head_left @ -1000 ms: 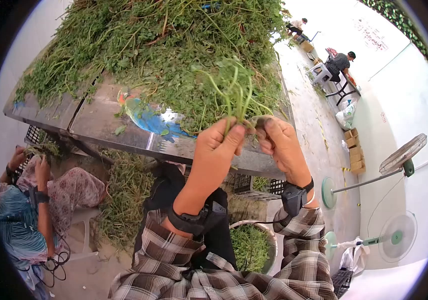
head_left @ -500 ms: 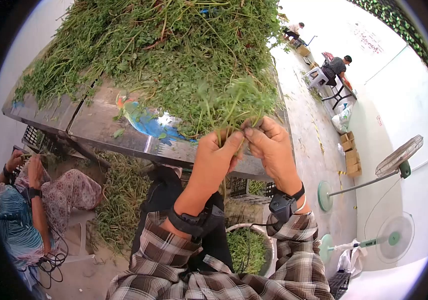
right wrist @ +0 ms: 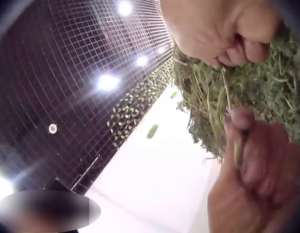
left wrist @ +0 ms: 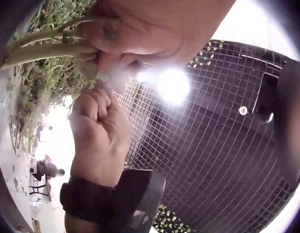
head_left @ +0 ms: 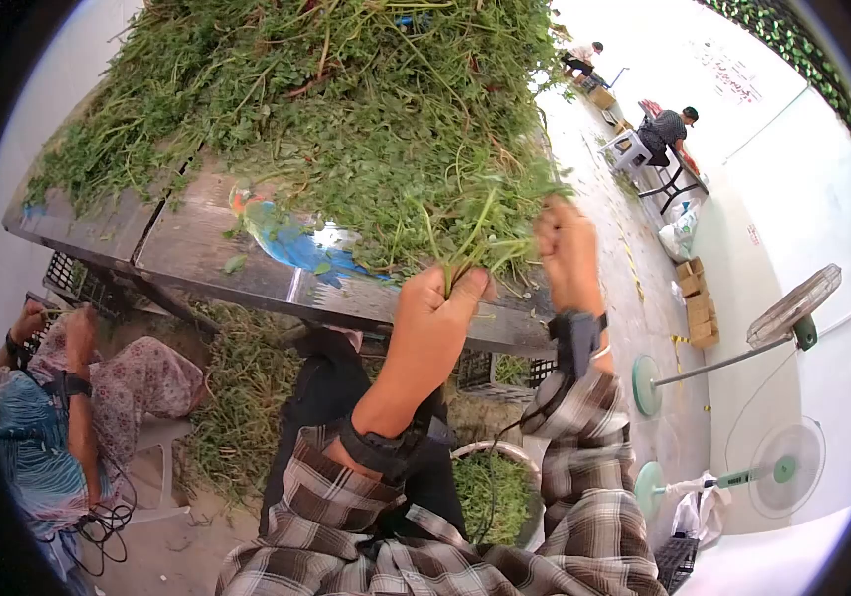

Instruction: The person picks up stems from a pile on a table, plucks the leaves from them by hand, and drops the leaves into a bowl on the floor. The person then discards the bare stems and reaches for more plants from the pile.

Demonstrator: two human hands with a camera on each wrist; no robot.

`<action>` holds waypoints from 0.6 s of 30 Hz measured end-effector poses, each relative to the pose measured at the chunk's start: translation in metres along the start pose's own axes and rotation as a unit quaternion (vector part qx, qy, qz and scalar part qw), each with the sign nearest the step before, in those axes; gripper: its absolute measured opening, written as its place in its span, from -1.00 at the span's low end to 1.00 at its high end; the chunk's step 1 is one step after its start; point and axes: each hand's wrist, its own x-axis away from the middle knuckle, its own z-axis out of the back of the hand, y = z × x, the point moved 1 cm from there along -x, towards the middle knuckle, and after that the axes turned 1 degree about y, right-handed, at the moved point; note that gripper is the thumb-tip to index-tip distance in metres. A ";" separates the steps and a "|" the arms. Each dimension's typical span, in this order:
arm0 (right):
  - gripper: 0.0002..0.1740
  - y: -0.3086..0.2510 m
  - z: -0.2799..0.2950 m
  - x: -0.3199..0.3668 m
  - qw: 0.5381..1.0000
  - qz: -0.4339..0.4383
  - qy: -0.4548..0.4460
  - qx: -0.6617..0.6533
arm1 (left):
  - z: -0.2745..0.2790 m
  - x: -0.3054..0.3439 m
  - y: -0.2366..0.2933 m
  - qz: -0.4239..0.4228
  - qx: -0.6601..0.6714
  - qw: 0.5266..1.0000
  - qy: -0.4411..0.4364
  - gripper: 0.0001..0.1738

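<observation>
In the head view my left hand [head_left: 437, 316] grips a small bunch of leafy green stems [head_left: 485, 221], thumb pressed over them, above the table's front edge. The thick stems [left wrist: 48, 52] stick out beyond the fingers in the left wrist view. My right hand [head_left: 568, 248], blurred, is up and to the right of the left one, fingers curled. In the right wrist view it pinches a thin green stem [right wrist: 227, 90], whose other end runs into the left hand [right wrist: 259, 160]. A large heap of greens [head_left: 346, 109] covers most of the table [head_left: 212, 260] behind the hands.
Below the table stand a tub of greens [head_left: 493, 497] and a black crate [head_left: 490, 372]. Piled stems [head_left: 242, 397] lie on the floor at left, beside a seated person [head_left: 43, 427]. Fans [head_left: 788, 467] and cardboard boxes [head_left: 699, 308] stand along the right wall.
My right hand came in against the left hand at the stems, then drew away up and to the right. The left hand keeps its grip on the bunch and has dropped slightly.
</observation>
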 end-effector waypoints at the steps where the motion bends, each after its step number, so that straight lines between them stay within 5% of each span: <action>1: -0.91 0.007 0.024 -0.023 0.999 0.021 0.011 -0.039 | 0.004 0.002 0.009 0.019 0.030 0.999 -0.002 -0.73; 9: -0.89 -0.002 0.016 0.014 0.999 -0.007 -0.035 0.003 | 0.002 -0.004 -0.002 0.026 0.080 0.996 -0.004 -0.72; 18: -0.86 0.007 -0.003 0.058 0.959 -0.149 -0.237 -0.039 | -0.003 -0.002 -0.002 0.019 0.067 0.997 -0.034 -0.73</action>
